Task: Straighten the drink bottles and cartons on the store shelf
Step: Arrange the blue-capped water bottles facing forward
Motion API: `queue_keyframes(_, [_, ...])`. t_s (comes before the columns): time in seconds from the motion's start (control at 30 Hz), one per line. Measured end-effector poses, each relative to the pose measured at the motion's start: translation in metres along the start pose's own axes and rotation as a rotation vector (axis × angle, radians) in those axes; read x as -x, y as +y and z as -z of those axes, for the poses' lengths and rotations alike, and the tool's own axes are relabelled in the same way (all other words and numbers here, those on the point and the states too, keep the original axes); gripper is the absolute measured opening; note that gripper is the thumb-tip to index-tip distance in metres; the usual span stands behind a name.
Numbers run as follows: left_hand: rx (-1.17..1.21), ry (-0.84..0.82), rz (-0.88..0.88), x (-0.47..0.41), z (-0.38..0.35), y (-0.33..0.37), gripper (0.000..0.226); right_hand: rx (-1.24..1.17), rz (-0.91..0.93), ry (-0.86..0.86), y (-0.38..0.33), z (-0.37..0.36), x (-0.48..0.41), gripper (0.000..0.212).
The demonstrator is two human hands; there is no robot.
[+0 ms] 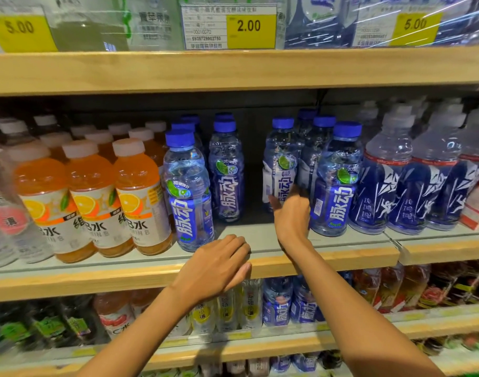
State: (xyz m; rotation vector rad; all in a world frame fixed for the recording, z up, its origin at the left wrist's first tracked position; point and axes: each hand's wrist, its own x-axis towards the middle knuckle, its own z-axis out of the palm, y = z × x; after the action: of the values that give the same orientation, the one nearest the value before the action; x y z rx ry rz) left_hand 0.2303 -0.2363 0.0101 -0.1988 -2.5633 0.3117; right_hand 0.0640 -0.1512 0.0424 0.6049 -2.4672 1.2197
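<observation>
Right hand (291,216) reaches into the middle shelf (328,257), grip closing around the lower body of a blue-capped bottle (280,170) set back in the row; fingers mostly hidden behind the bottle, so whether the hold is firm I cannot tell. Left hand (219,263) lies flat on the shelf's front edge, fingers loosely curled, holding nothing.

Risk: the held bottle stands close beside the front blue bottle (335,183) on its right; dragging it forward may knock that neighbour, or tip the held bottle, since the grip sits low.

Surroundings: an open gap lies left of the hand, then two more blue bottles (188,191); orange drink bottles (140,197) stand further left, clear bottles with dark labels (382,186) to the right.
</observation>
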Motion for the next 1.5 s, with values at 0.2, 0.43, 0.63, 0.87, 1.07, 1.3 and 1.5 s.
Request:
queue_keyframes(0.2, [-0.078,0.059,-0.041,0.021,-0.001,-0.008,0.038,-0.001,0.006,0.075,-0.003,0.006,0.013,0.029])
queue_keyframes(0.43, [-0.181,0.125,-0.108,0.025,-0.008,-0.012,0.041,-0.437,0.217,-0.205,-0.027,-0.009,0.021,0.028])
queue_keyframes(0.63, [-0.219,0.139,-0.117,0.029,-0.013,-0.012,0.041,-0.572,0.104,-0.398,-0.043,-0.054,-0.001,0.070])
queue_keyframes(0.87, [-0.222,0.123,-0.098,0.027,-0.012,-0.011,0.041,-0.560,0.073,-0.329,-0.046,-0.069,-0.009,0.083])
queue_keyframes(1.07, [-0.154,0.095,-0.051,0.023,-0.003,-0.008,0.038,-0.459,0.137,-0.304,-0.033,-0.035,-0.001,0.039])
queue_keyframes(1.3, [0.418,0.272,0.501,0.007,0.020,0.021,0.032,-0.597,0.134,-0.411,-0.026,0.044,0.023,0.021])
queue_keyframes(1.5, [1.202,0.585,0.843,-0.052,0.075,0.026,0.034,-0.666,0.069,-0.575,-0.014,0.074,0.063,0.047])
